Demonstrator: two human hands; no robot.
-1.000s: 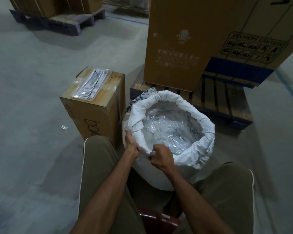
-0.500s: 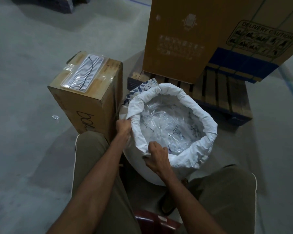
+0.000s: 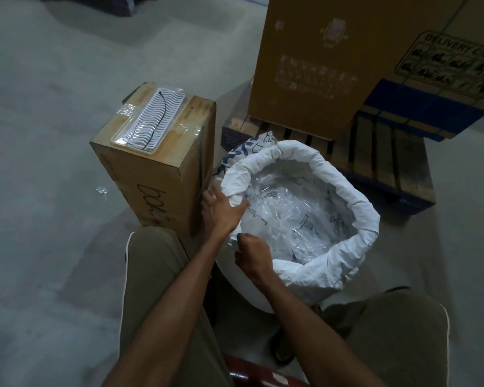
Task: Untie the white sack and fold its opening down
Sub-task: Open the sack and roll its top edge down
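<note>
Right hand [image 3: 253, 254] is curled tight, pinching the near rim of the sack [image 3: 344, 263]. Left hand [image 3: 221, 209] lies spread over the sack's left rim, fingers straight and thumb pointing inward. Standing on the floor [image 3: 53, 247] between the person's knees, the sack gapes wide, its rim rolled outward, with clear printed plastic [image 3: 296, 216] filling it. A carton [image 3: 154, 174] stands just left of the sack, a white tray [image 3: 148, 118] taped on top. Behind the sack, a pallet [image 3: 389, 163] carries a big box [image 3: 333, 60].
</note>
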